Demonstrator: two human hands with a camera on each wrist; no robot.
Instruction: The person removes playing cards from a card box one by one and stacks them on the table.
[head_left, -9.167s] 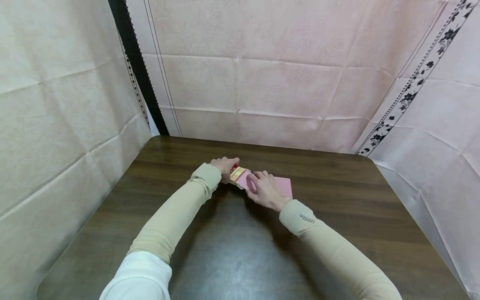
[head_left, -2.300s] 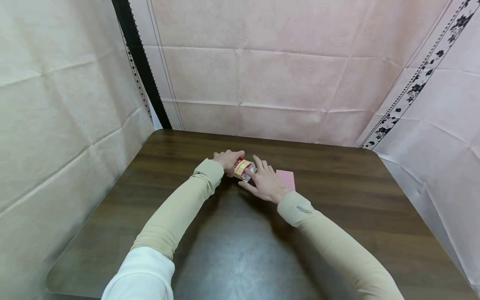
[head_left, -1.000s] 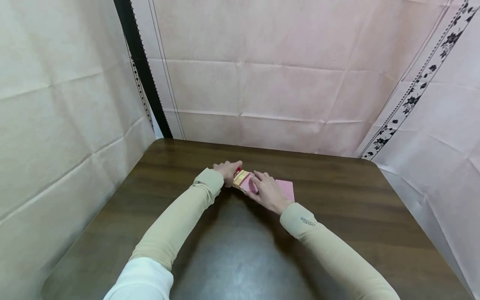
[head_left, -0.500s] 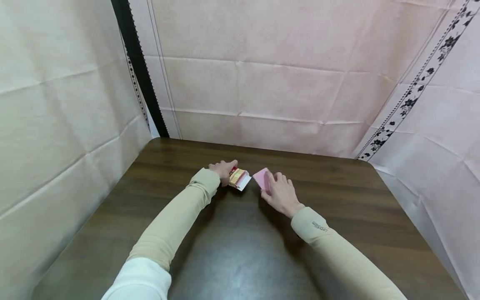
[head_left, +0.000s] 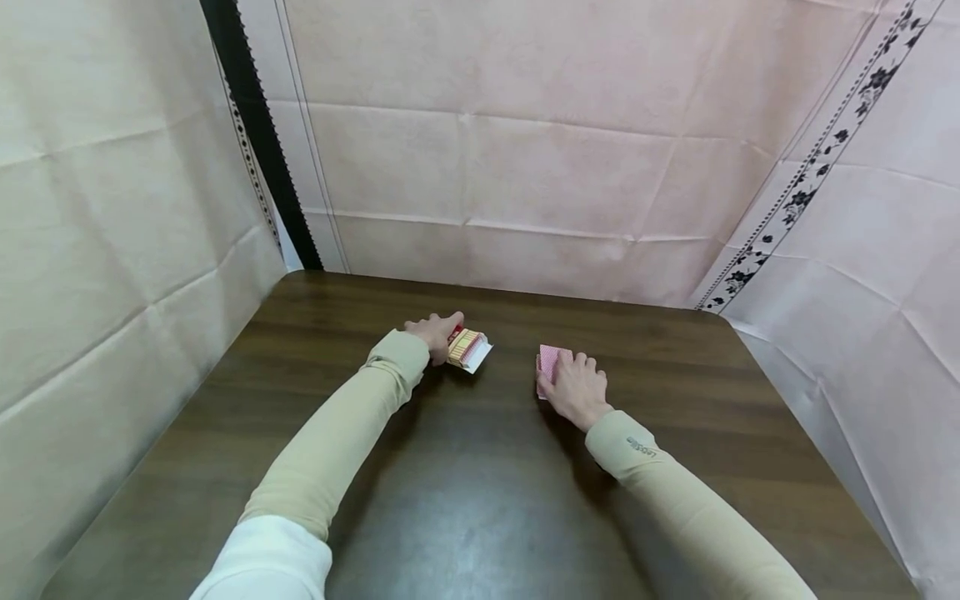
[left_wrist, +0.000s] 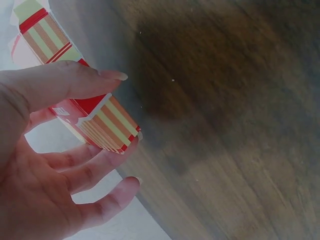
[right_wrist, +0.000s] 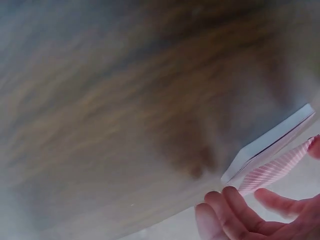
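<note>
In the head view my left hand [head_left: 431, 335] grips a red and cream striped card box [head_left: 467, 348] just above the table. Its white flap stands open toward the right. The left wrist view shows my thumb laid across the striped box [left_wrist: 90, 104], fingers curled beneath it. To the right, my right hand [head_left: 576, 387] holds a packet of pink patterned playing cards [head_left: 553, 360]. In the right wrist view this pink packet [right_wrist: 272, 169], slightly bowed, is pinched between thumb and fingers beside a white-edged stack of cards [right_wrist: 267, 144]. The box's inside is hidden.
The dark wooden table [head_left: 465, 467] spreads around both hands, with rounded far corners. A pale cloth [head_left: 480, 167] hangs behind its far edge, and more cloth hangs at both sides.
My right hand has drawn the pink cards out of the card box's open end and carried them right to the stack. The left hand keeps its grip on the box.
</note>
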